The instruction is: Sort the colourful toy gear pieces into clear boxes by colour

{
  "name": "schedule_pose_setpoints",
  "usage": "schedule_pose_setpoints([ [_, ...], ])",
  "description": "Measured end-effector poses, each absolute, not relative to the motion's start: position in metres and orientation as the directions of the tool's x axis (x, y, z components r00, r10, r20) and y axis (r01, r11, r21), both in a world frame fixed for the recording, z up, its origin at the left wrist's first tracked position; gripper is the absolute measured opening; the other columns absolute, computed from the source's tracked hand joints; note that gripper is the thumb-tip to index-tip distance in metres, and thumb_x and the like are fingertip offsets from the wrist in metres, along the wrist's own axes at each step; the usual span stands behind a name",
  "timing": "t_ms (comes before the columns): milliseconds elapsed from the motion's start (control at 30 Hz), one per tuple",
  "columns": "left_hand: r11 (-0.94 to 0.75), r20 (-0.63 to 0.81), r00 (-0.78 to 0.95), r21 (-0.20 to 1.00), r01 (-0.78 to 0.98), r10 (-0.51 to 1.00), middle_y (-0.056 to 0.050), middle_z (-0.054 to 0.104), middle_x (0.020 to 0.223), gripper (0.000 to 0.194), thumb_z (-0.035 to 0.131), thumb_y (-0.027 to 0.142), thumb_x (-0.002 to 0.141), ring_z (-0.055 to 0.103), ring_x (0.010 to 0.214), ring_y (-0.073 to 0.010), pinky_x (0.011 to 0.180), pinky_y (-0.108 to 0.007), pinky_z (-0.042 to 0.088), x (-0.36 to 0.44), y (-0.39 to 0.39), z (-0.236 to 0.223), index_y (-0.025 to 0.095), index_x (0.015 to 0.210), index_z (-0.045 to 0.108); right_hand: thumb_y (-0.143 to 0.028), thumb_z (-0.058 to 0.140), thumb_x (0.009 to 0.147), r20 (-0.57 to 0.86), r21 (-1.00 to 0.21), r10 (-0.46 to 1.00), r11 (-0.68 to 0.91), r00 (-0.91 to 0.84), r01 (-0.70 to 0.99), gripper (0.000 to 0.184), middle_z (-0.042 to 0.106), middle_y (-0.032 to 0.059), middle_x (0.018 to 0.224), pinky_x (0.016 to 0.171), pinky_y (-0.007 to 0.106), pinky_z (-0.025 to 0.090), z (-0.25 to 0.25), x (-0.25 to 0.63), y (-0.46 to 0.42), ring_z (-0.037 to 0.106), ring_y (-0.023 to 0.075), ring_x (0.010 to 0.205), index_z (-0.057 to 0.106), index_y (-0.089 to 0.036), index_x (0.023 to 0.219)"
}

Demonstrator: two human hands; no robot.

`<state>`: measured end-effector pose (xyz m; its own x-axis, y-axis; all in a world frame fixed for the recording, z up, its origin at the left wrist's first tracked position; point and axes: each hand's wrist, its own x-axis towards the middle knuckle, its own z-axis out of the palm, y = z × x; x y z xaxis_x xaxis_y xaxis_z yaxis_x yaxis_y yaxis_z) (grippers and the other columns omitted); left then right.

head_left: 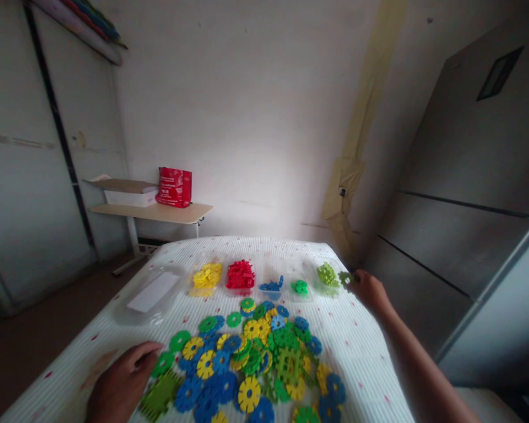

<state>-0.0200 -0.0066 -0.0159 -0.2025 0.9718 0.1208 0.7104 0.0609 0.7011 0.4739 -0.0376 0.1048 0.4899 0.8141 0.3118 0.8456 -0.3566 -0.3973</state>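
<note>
At the right, my right hand (365,288) pinches a light-green plastic building piece (345,278) beside the clear tub of light-green pieces (327,274). My left hand (122,379) rests low on the table at the left, fingers loosely bent with a gap at the thumb. Close beside it lies an olive-green square piece (161,397); whether they touch is unclear. Between the hands spreads a loose pile of notched discs (249,394) in blue, yellow and green, with a light-green square frame piece (288,365) on top.
A row of clear tubs holds yellow pieces (207,275), red pieces (240,274), blue pieces (271,286) and green pieces (299,286). Left of them is a clear tray (134,317) with a white sheet (154,291). A side table (180,213) carries a red bag (174,188). A refrigerator (462,176) stands right.
</note>
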Motion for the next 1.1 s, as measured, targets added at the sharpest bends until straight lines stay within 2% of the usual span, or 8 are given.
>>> schedule_pose_setpoints([
  [67,0.064,0.115,-0.203,0.706,0.706,0.972,0.002,0.073,0.079,0.031,0.044,0.045,0.066,0.066,0.076,-0.0205,0.068,-0.025,0.048,-0.020,-0.007,-0.016,0.028,0.072,0.069,-0.021,0.056,0.066,0.365,-0.326,0.772,-0.417,0.520,0.848,0.007,0.060,0.0042,0.064,0.050,0.022,0.030,0.107,0.483,-0.024,0.051,0.0118,0.054,0.059,-0.015,0.069],
  [133,0.057,0.123,-0.202,0.709,0.703,0.972,0.002,0.073,0.080,0.030,0.045,0.045,0.066,0.066,0.076,-0.0205,0.068,-0.025,0.048,-0.021,-0.006,-0.017,0.027,0.072,0.069,-0.023,0.056,0.067,0.370,-0.321,0.764,-0.428,0.528,0.845,0.011,0.061,0.0062,0.065,0.049,0.023,0.030,0.108,0.482,-0.010,0.050,0.0122,0.054,0.061,-0.014,0.071],
  [267,0.023,0.171,-0.204,0.709,0.705,0.964,0.002,0.073,0.080,0.028,0.047,0.043,0.066,0.066,0.079,-0.0201,0.070,-0.024,0.048,-0.023,-0.006,-0.021,0.027,0.072,0.068,-0.033,0.058,0.068,0.371,-0.322,0.784,-0.395,0.498,0.860,0.021,0.061,0.0072,0.066,0.048,0.023,0.030,0.106,0.468,0.002,0.047,0.0119,0.051,0.062,-0.014,0.074],
  [400,0.013,0.176,-0.193,0.706,0.709,0.965,0.003,0.073,0.083,0.027,0.047,0.042,0.068,0.066,0.080,-0.0189,0.072,-0.024,0.048,-0.023,-0.008,-0.022,0.026,0.075,0.068,-0.040,0.051,0.072,0.377,-0.321,0.799,-0.361,0.468,0.876,0.027,0.060,0.0063,0.065,0.049,0.023,0.030,0.100,0.461,-0.009,0.045,0.0112,0.049,0.060,-0.015,0.069],
  [633,-0.009,0.202,-0.182,0.692,0.722,0.962,0.002,0.072,0.081,0.024,0.046,0.037,0.070,0.065,0.078,-0.0174,0.072,-0.022,0.047,-0.017,-0.012,-0.017,0.024,0.076,0.066,-0.044,0.039,0.075,0.523,-0.311,0.757,-0.258,0.392,0.915,0.031,0.060,0.0057,0.063,0.052,0.024,0.033,0.055,0.471,-0.059,0.052,0.0145,0.053,0.051,-0.020,0.060],
  [800,-0.028,0.232,-0.172,0.668,0.744,0.958,0.000,0.071,0.084,0.024,0.044,0.032,0.072,0.064,0.079,-0.0170,0.075,-0.023,0.047,-0.012,-0.015,-0.016,0.022,0.079,0.065,-0.048,0.038,0.075,0.450,-0.369,0.811,-0.212,0.373,0.905,0.032,0.058,0.0040,0.059,0.052,0.026,0.036,0.017,0.471,-0.088,0.052,0.0161,0.052,0.048,-0.023,0.059],
  [933,-0.093,0.314,-0.144,0.632,0.769,0.939,-0.002,0.070,0.087,0.023,0.043,0.030,0.074,0.063,0.084,-0.0175,0.078,-0.025,0.046,-0.006,-0.019,-0.014,0.022,0.080,0.064,-0.050,0.040,0.074,0.374,-0.426,0.846,-0.207,0.380,0.881,0.031,0.060,0.0027,0.059,0.052,0.025,0.037,0.005,0.467,-0.088,0.052,0.0156,0.052,0.049,-0.023,0.061],
  [1100,-0.213,0.420,-0.060,0.573,0.792,0.906,-0.003,0.069,0.088,0.023,0.043,0.029,0.077,0.061,0.088,-0.0188,0.082,-0.029,0.045,0.011,-0.025,-0.010,0.022,0.082,0.064,-0.043,0.039,0.075,0.277,-0.337,0.900,-0.238,0.337,0.911,0.026,0.059,0.0019,0.062,0.052,0.024,0.035,0.000,0.459,-0.080,0.052,0.0147,0.055,0.049,-0.022,0.063],
])
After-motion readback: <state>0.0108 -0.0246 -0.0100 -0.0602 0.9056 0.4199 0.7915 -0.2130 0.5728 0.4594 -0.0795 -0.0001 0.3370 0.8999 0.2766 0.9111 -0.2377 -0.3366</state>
